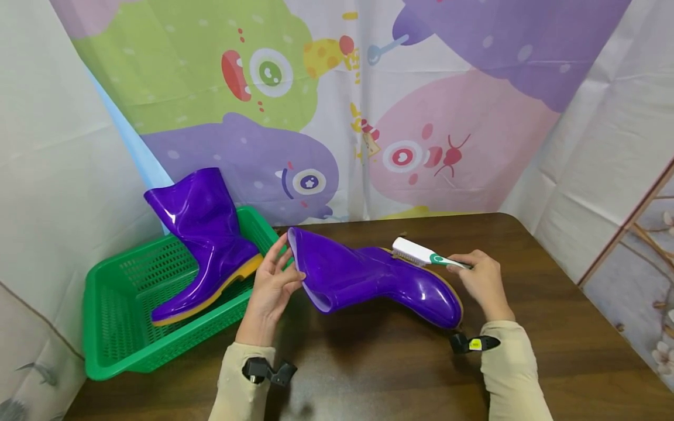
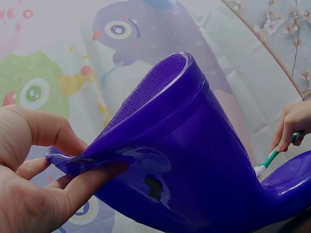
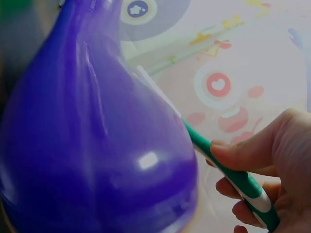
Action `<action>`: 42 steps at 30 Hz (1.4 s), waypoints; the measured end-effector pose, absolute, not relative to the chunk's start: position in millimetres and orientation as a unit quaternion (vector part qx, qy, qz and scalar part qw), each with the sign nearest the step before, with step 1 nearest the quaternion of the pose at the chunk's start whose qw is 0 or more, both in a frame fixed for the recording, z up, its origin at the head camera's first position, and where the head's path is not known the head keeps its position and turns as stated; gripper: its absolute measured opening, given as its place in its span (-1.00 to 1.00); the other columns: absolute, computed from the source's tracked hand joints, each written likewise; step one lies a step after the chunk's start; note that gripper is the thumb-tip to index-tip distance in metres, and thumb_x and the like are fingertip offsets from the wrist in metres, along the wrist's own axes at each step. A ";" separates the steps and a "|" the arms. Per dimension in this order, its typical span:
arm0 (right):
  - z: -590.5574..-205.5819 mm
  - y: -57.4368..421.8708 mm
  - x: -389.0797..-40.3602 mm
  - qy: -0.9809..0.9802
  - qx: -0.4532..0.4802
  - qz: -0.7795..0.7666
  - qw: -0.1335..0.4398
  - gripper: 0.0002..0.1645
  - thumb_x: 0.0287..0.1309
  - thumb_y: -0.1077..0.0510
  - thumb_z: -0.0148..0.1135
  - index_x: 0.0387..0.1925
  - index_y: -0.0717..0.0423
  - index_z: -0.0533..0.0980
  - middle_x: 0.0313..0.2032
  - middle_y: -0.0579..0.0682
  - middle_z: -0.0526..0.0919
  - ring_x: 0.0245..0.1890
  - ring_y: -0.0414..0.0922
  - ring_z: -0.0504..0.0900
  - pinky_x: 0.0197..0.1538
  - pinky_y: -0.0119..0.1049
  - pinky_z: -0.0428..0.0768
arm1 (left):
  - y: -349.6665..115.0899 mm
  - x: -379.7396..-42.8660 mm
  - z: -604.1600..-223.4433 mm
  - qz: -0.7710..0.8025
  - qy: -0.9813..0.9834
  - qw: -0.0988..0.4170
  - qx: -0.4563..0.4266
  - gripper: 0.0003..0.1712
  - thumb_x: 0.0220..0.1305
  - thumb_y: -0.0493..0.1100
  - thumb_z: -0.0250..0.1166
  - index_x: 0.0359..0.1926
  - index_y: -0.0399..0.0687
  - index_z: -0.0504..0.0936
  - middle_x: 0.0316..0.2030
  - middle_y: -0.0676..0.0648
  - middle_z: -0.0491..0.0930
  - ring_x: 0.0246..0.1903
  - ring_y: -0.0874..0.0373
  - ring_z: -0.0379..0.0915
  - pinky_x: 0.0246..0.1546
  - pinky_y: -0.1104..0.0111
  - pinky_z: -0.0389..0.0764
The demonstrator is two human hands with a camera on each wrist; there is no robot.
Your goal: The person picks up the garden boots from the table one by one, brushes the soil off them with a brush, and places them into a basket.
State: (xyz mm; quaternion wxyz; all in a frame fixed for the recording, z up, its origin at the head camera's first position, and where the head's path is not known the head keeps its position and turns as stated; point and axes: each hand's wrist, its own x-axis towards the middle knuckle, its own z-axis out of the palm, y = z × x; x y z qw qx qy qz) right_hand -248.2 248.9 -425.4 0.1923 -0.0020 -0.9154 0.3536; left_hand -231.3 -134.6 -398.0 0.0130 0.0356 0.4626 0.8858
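Note:
A shiny purple rain boot point(image 1: 347, 269) lies tilted on its side above the table, its toe pointing right. My left hand point(image 1: 271, 283) pinches the rim of its shaft between thumb and fingers, seen close in the left wrist view, where the boot's opening point(image 2: 150, 90) shows a textured lining. My right hand point(image 1: 481, 280) grips the green and white handle of a scrub brush point(image 1: 413, 251). The brush's bristles touch the boot's far side near the sole edge. In the right wrist view the boot's toe point(image 3: 107, 160) hides most of the brush head.
A green plastic basket point(image 1: 118, 356) stands on the left of the brown wooden table point(image 1: 400, 368). A second purple boot point(image 1: 202, 245) with a yellow sole leans upright in it. A cartoon-printed curtain point(image 1: 295, 111) hangs behind the table's far edge.

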 end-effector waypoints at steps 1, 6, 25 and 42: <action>-425.5 250.6 -248.0 -0.916 -0.005 0.350 0.197 -0.78 0.06 0.27 0.42 -0.23 0.31 0.72 -0.35 0.15 0.63 -0.30 0.11 0.56 -0.25 -0.16 0.40 | -134.8 -231.4 -398.5 0.885 0.464 0.012 0.039 0.01 -0.01 -0.73 0.02 0.49 -0.09 0.16 0.18 -0.13 0.34 -0.11 0.16 0.58 -0.40 0.40 0.64; -425.0 258.7 -245.3 -0.914 -0.023 0.345 0.212 -0.76 0.05 0.27 0.40 -0.22 0.34 0.70 -0.37 0.18 0.61 -0.31 0.14 0.55 -0.23 -0.12 0.38 | -136.1 -231.0 -402.7 0.882 0.466 0.003 0.067 -0.01 -0.03 -0.68 0.12 0.46 -0.07 0.23 0.16 -0.13 0.34 -0.13 0.17 0.59 -0.37 0.40 0.65; -431.1 220.2 -254.2 -0.908 0.018 0.377 0.181 -0.79 0.10 0.24 0.42 -0.20 0.25 0.73 -0.31 0.12 0.65 -0.25 0.09 0.58 -0.18 -0.15 0.43 | -136.0 -231.8 -398.1 0.878 0.477 0.014 0.034 -0.02 0.05 -0.73 -0.02 0.51 -0.15 0.13 0.23 -0.18 0.27 -0.12 0.17 0.55 -0.40 0.44 0.61; -425.3 225.5 -249.0 -0.914 -0.027 0.364 0.178 -0.74 0.08 0.26 0.34 -0.18 0.30 0.72 -0.29 0.18 0.63 -0.22 0.16 0.57 -0.17 -0.10 0.44 | -134.7 -230.8 -397.7 0.883 0.468 0.017 0.032 0.04 -0.01 -0.75 0.01 0.52 -0.09 0.12 0.21 -0.16 0.30 -0.12 0.15 0.57 -0.40 0.38 0.65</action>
